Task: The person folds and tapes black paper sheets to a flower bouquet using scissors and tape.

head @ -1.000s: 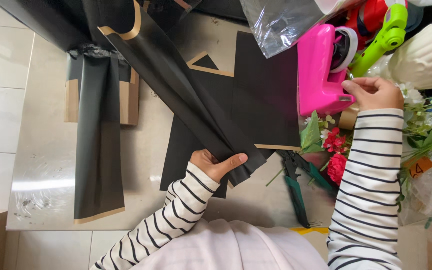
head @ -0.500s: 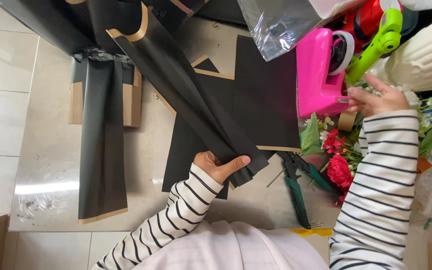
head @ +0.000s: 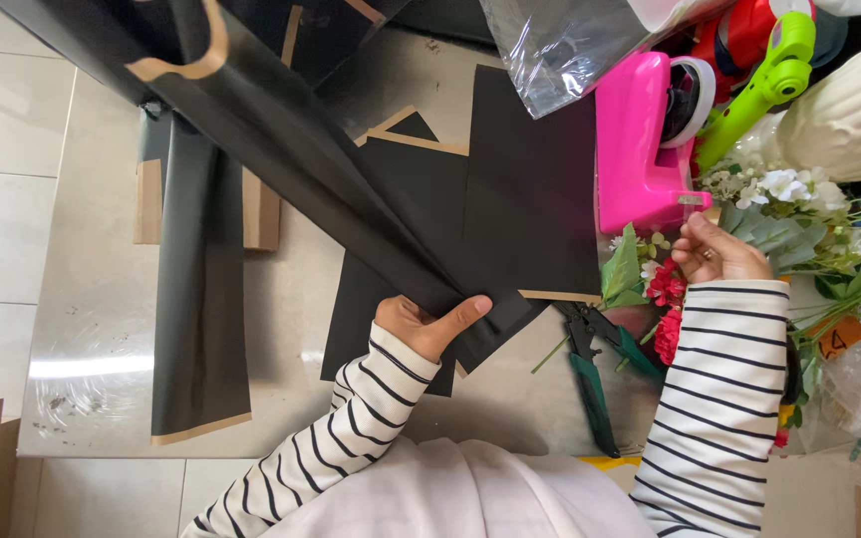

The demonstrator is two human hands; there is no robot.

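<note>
Left hand (head: pixel 421 324): closed on the lower end of the gathered black paper sheet (head: pixel 351 204), thumb laid flat across the top of the folds, remaining digits hidden underneath.
Right hand (head: pixel 715 254): digits curled together just below the pink tape dispenser (head: pixel 640 149); whether a piece of tape is pinched between them cannot be determined.
Paper sheet, long axis: diagonal, running from the upper left of the view down to the left hand at lower centre.
Paper sheet, direction: narrow pleated end points toward the person; wide end with the tan edge band fans out toward the upper left, raised off the desk (head: pixel 82 349).
Paper sheet, location: over the middle of the desk, crossing above flat black sheets (head: pixel 530 189) lying there.
Second folded black strip (head: pixel 196 299): flat on the desk to the left, long axis running away from the person.
Green-handled pliers (head: pixel 590 384): on the desk between the two striped sleeves.
Artificial flowers (head: pixel 799 214): heaped at the right, touching the right hand.
Clear plastic film (head: pixel 560 50): upper centre, beside the dispenser.
</note>
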